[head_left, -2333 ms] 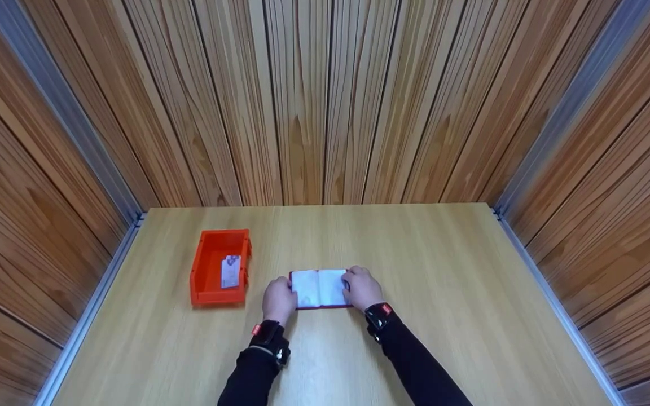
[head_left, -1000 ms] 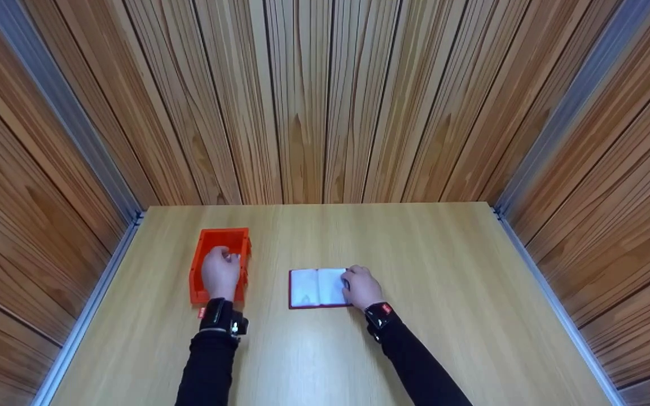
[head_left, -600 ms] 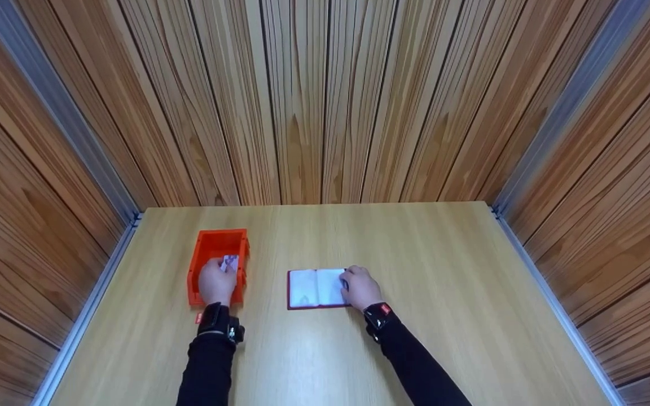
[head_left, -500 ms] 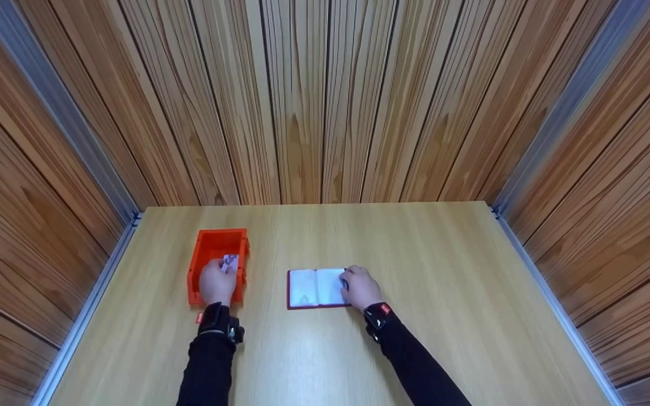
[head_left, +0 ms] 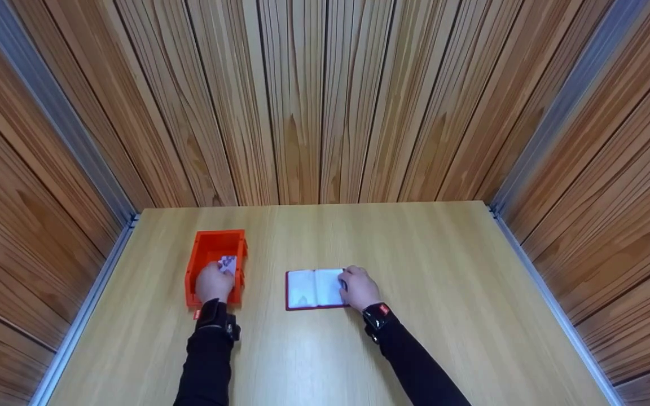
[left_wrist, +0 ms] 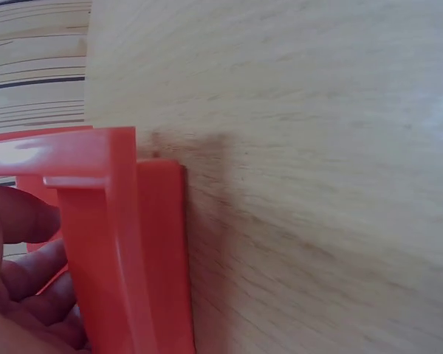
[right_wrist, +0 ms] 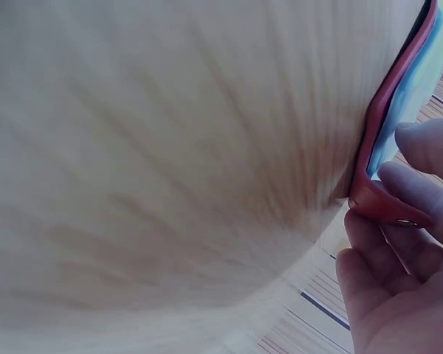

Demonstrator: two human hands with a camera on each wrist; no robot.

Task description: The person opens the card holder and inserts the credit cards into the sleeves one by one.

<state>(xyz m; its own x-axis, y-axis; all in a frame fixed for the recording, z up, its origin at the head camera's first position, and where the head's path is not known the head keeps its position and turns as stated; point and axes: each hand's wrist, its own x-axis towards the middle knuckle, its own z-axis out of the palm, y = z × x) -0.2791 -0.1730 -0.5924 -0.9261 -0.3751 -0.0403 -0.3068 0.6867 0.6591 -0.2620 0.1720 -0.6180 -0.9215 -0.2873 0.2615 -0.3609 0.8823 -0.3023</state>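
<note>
In the head view my left hand (head_left: 215,283) reaches into an orange plastic bin (head_left: 192,265), its fingers at a small pale card with purple print (head_left: 227,264). The hand covers the card's lower left part. In the left wrist view the thumb (left_wrist: 31,220) and bent fingers show behind the bin's wall (left_wrist: 125,243), which hides the fingertips; I cannot tell whether they pinch the card. My right hand (head_left: 360,287) grips the right edge of an open red card holder (head_left: 302,288) with whitish sleeves inside. Its thumb lies over the sleeves, fingers under the red cover (right_wrist: 387,206).
Both things stand on a light wooden table (head_left: 415,242), the bin left of the card holder. Plank walls (head_left: 302,101) rise at the back and sides, with grey metal strips (head_left: 545,124) at the corners. Dark sleeves and wrist cameras cover both forearms.
My left hand has let go of the card holder's left edge and moved left into the bin, down to the card. My right hand has kept its grip on the card holder.
</note>
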